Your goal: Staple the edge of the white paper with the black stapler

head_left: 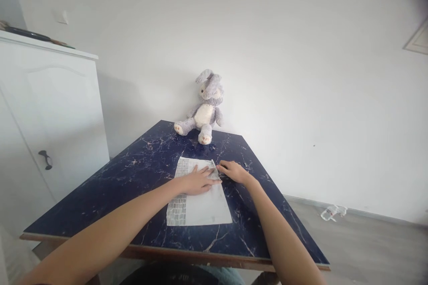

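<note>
A sheet of white paper [203, 207] with a grey patterned strip along its left and far edges lies on the dark blue marbled table [133, 178]. My left hand [197, 180] lies flat on the far part of the sheet, fingers stretched out. My right hand [234, 170] rests at the sheet's far right corner, where a flap is folded over, fingers curled and pressing the paper's edge.
A grey and white plush rabbit [204, 109] sits at the table's far edge against the white wall. A white cabinet [47, 120] with a dark handle stands to the left. A crumpled plastic bottle [332, 212] lies on the floor at right.
</note>
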### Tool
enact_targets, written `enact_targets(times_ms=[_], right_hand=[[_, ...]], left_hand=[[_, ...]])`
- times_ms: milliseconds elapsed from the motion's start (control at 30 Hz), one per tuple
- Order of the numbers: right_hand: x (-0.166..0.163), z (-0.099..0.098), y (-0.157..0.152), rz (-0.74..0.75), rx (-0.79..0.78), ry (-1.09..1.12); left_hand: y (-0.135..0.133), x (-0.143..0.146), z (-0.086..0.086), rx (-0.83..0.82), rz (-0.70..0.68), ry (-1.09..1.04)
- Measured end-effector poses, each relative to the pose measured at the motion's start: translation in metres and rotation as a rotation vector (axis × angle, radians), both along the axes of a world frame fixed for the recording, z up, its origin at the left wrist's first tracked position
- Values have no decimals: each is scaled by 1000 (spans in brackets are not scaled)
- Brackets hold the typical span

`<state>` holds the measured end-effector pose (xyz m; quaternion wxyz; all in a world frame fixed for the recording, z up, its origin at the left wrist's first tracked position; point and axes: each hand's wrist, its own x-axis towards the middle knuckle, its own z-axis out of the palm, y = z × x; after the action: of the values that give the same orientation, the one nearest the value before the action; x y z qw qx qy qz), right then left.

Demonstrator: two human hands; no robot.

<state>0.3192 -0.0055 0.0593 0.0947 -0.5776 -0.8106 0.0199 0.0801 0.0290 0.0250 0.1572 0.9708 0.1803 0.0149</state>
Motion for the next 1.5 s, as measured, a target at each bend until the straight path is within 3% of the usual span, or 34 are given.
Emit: enact_targets(times_ms=[100,167,300,400,467,567,667,767,900,1067,1167,1267,1333,1433,1500], right_hand=[[23,5,-3,148,-61,23],[35,5,-5,94,-54,2],[45,8,-7,-325,64,-56],[26,17,-7,-547,206,101],[-6,18,-9,-490,230,259],[-71,7,-16,-252,169,324],[-123,-5,-19,-154,-5,231],[-138,-6,-24,-100,-81,158],[-106,-4,-50,-149,-88,149],[-17,-10,-101,-258,-81,216],[34,-9,-116,-318,-113,304],[72,-4,-106,-320,-191,545],[89,-2,-87,-396,-82,640],[103,-10,-51,-486,97,407],[105,-24,-30,-445,40,183]], left_hand=[[1,-1,-1,-23,0,-3],[1,-2,-3,-36,3,-11],[3,-2,-4,-59,-13,-122],[16,-9,7,-27,117,-531],[30,-21,15,32,328,-846],[51,-45,18,139,579,-1031],[67,-62,10,109,662,-1021],[75,-64,1,31,698,-1007],[73,-55,-5,-3,647,-979],[68,-46,-6,-38,565,-954],[67,-45,-6,-58,570,-949],[67,-44,-6,-117,561,-931],[69,-46,-6,-180,551,-931],[79,-54,-5,-373,577,-1033],[90,-65,-5,-645,633,-1163]])
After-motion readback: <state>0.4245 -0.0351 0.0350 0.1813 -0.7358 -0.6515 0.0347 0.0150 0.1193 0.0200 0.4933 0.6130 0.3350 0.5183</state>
